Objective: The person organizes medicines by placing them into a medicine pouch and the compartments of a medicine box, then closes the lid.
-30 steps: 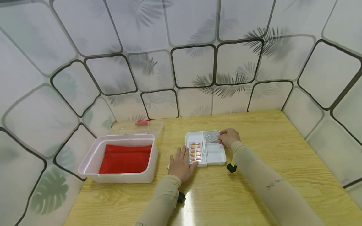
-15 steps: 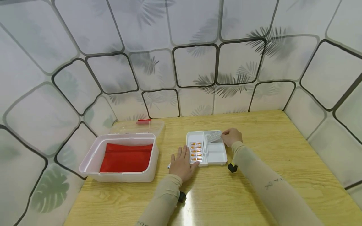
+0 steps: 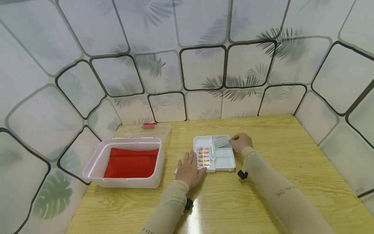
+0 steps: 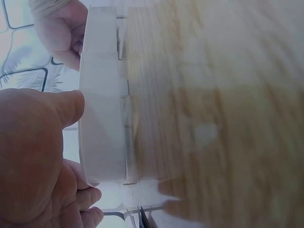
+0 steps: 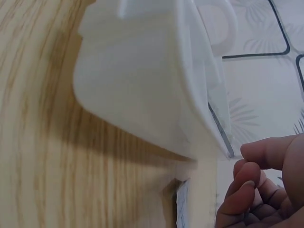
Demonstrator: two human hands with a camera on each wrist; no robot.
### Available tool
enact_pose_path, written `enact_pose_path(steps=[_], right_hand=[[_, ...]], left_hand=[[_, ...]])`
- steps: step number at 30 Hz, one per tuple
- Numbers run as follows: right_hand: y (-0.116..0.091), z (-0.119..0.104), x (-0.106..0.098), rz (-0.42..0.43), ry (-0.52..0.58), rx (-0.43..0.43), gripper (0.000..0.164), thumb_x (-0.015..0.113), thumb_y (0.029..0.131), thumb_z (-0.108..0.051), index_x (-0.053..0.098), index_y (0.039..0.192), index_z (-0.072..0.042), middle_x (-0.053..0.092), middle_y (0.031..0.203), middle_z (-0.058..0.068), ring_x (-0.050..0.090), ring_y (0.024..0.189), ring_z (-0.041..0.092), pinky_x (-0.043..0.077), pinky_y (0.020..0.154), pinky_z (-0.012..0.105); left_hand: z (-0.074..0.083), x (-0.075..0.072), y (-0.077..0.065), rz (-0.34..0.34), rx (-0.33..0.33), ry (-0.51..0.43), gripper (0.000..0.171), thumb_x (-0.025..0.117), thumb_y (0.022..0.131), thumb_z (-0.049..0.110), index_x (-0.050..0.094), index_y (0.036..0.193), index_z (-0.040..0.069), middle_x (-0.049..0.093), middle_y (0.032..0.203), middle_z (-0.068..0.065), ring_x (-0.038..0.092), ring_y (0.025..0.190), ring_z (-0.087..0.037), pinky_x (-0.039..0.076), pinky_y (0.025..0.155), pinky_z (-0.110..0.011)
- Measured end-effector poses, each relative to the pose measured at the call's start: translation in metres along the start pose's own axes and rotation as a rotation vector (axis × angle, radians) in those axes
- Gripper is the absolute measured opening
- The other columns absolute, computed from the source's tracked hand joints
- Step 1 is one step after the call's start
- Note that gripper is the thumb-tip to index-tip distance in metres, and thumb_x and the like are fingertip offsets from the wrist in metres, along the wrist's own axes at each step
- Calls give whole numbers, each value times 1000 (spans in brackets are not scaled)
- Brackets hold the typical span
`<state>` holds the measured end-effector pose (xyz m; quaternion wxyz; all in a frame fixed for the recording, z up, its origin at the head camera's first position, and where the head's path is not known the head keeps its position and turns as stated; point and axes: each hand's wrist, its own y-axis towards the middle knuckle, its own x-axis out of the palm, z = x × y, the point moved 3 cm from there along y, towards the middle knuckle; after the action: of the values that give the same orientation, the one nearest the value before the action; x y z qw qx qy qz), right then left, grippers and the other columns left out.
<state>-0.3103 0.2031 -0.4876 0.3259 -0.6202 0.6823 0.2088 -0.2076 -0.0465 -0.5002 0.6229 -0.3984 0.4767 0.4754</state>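
Observation:
A white divided plastic case (image 3: 225, 162) lies open on the table. In its left half sits a blister pack of orange capsules (image 3: 203, 156). A silver blister pack (image 3: 221, 141) slants over the rear right compartment. My right hand (image 3: 242, 142) pinches with thumb and fingers at this pack's right end, just above the case rim; the right wrist view shows the fingertips right by its corner. My left hand (image 3: 187, 170) lies with fingers spread along the case's left side, thumb at the front corner. In the left wrist view the thumb (image 4: 71, 107) is against the case wall.
A translucent white bin (image 3: 157, 169) holding a red zip pouch (image 3: 131, 164) stands on the left, its clear lid (image 3: 159, 130) folded back behind it. The wood table (image 3: 263, 201) meets a patterned curtain (image 3: 201, 104) at the back.
The silver blister pack has shifted slightly right and turned flatter, with my right hand moving a little right. My left hand keeps its place at the case.

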Motion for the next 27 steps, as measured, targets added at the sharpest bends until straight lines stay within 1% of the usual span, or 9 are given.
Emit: enact_pose_path(steps=[3,6,11,18,22,27], right_hand=[[0,7,-7,0,-8,-12,30,59,91,-28,67,103,-2,66,104,16,59,95,32,49,81,43],[1,14,-17,-2,-25,-27,33,58,92,-30,66,104,0,65,108,19,58,100,36,47,85,48],[1,31,-34,-10,-63,-35,38,57,93,-32,65,106,2,64,111,22,56,103,40,47,85,51],[-2,54,-55,-16,-98,-31,45,54,95,-35,63,112,6,62,112,25,57,99,41,49,80,50],[-3,66,-64,-31,-142,-25,49,52,95,-37,62,114,8,59,117,28,55,104,44,48,83,52],[-3,79,-68,-50,-197,-7,52,52,96,-38,61,116,9,57,121,30,53,109,47,47,87,53]], left_hand=[[0,0,0,-1,1,2,80,37,97,59,22,152,3,18,158,-12,14,145,-28,18,112,-56],[0,0,0,2,1,-2,80,37,97,59,23,151,3,19,158,-12,14,145,-28,18,112,-57],[-1,1,0,-5,-4,-2,80,38,97,59,23,151,3,18,158,-12,14,145,-29,18,112,-57],[-1,3,2,10,-2,-21,80,42,96,57,23,151,2,20,157,-13,16,145,-30,19,111,-57],[-2,4,3,-3,-7,-18,81,40,96,59,21,152,3,17,158,-12,13,145,-29,18,112,-56],[-2,4,3,2,-6,-15,81,40,96,59,23,152,3,18,158,-12,14,145,-29,19,112,-56]])
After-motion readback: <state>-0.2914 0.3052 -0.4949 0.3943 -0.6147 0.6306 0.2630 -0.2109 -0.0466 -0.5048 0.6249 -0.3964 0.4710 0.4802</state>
